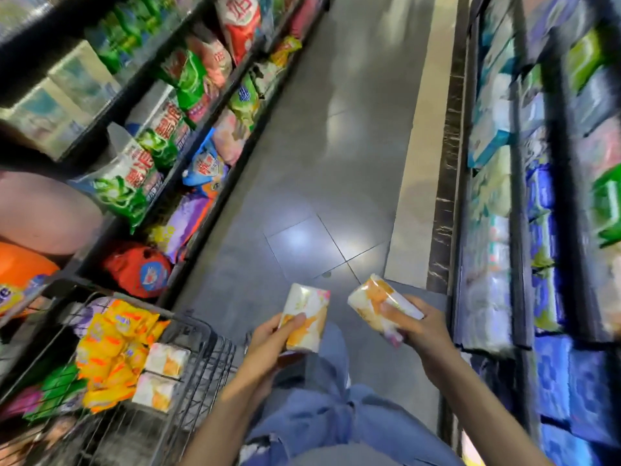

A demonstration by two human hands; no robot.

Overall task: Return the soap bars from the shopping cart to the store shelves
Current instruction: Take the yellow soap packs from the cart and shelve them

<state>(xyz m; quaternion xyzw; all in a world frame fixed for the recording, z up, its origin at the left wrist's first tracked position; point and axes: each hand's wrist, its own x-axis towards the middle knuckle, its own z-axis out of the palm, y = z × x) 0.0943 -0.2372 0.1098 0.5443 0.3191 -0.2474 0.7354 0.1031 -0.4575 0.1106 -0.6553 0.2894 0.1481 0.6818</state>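
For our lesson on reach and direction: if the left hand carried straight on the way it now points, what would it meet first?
Probably nothing near, though depth is unclear: the left hand, gripping a white-and-orange wrapped soap pack, points up the aisle over grey tiled floor.

Bare aisle floor [336,146] runs between packed shelves [188,105], cart [201,351] left.

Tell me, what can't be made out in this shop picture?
All in the head view:
- Print on the left soap pack, held by the left hand, and on the right soap pack, held by the right hand: blurred, unreadable.
- Goods on the right-hand shelves: smeared by motion blur.
- Shopping cart: cut off by the left and bottom edges, its floor hidden under packets, so the soap left inside cannot be counted.
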